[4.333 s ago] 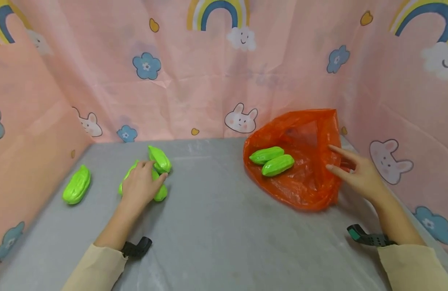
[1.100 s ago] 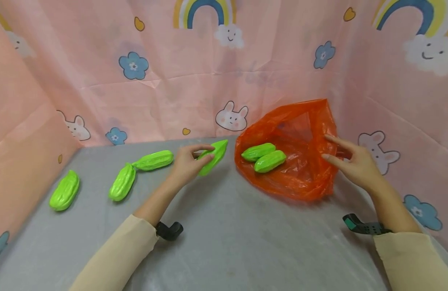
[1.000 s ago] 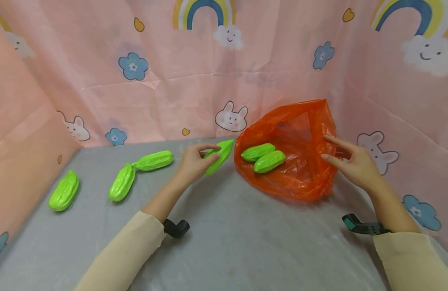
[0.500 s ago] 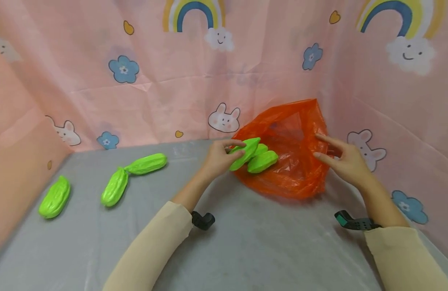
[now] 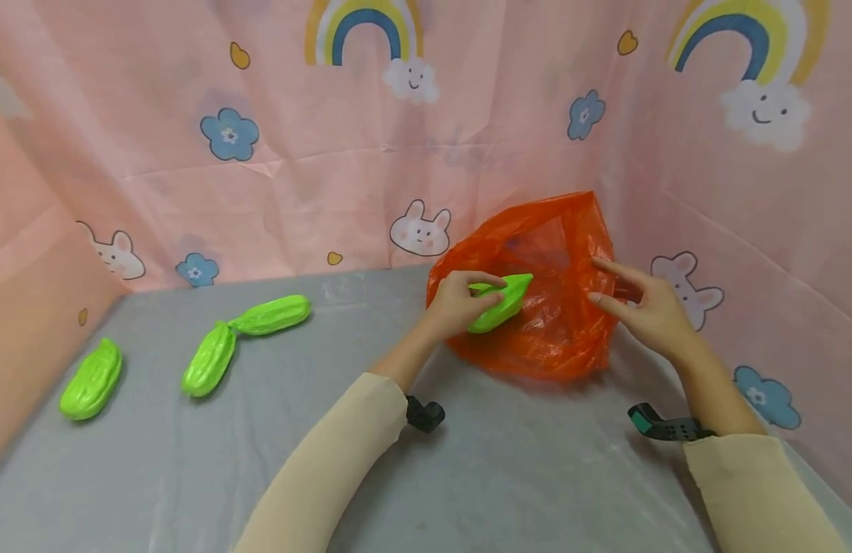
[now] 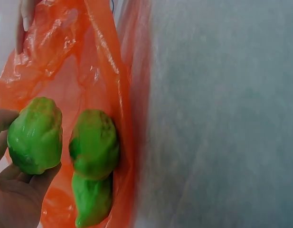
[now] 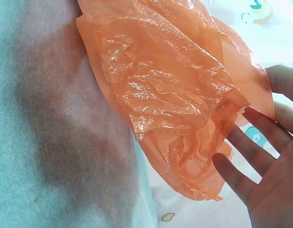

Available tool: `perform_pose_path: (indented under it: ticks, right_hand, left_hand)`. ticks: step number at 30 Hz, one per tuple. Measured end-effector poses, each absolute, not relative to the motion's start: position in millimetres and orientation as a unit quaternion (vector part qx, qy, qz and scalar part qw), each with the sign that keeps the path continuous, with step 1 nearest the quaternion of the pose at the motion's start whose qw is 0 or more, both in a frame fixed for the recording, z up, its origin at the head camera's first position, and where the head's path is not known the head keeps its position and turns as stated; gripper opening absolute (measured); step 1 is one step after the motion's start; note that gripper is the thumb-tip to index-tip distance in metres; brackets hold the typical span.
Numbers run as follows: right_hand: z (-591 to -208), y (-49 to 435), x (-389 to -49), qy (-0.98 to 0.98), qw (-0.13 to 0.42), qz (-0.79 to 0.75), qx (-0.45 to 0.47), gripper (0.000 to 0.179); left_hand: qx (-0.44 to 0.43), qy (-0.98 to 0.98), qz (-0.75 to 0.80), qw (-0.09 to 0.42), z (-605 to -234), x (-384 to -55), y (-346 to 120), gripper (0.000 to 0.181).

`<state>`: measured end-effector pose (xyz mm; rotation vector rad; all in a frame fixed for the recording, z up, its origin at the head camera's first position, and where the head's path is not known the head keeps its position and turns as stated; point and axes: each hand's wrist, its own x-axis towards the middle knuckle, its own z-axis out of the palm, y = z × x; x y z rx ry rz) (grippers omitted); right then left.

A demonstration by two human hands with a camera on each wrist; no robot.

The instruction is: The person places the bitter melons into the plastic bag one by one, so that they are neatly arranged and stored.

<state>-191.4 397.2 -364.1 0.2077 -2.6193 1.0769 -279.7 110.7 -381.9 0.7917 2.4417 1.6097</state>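
Observation:
My left hand (image 5: 456, 307) holds a bright green ridged gourd (image 5: 506, 306) between thumb and fingers, over the mouth of an orange plastic bag (image 5: 546, 342). In the left wrist view this gourd (image 6: 36, 137) is apart from two others, an upper gourd (image 6: 94, 145) and a lower gourd (image 6: 91, 202), which lie in the bag. The head view hides that pair behind the held one and the hand. At the bag's right side my right hand (image 5: 650, 311) grips the edge and the mouth stands open; the right wrist view shows several fingers (image 7: 236, 178) against the plastic (image 7: 155, 80).
On the grey tabletop (image 5: 273, 461) at left lie two gourds with tips touching, one slanted (image 5: 210, 361) and one nearly level (image 5: 270, 316). A further gourd (image 5: 91, 380) lies by the left wall. Pink printed cloth (image 5: 315, 184) encloses the back and sides.
My left hand took a gourd from the left group and carried it right, over the bag's mouth. The right hand keeps its grip on the bag's edge. The head view has shifted slightly.

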Motion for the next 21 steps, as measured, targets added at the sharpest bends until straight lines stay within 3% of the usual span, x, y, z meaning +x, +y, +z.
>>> perform_pose_path:
  ticks: [13, 21]
  right_hand:
    - [-366.7, 394.2, -193.3, -0.915, 0.144, 0.372, 0.065, 0.056]
    - [-367.1, 396.0, -193.6, -0.917, 0.139, 0.369, 0.063, 0.056]
  left_hand:
    - [0.26, 0.807, 0.528, 0.046, -387.0, -281.6, 111.3, 0.025]
    - [0.236, 0.801, 0.549, 0.006, -383.3, -278.8, 106.1, 0.037]
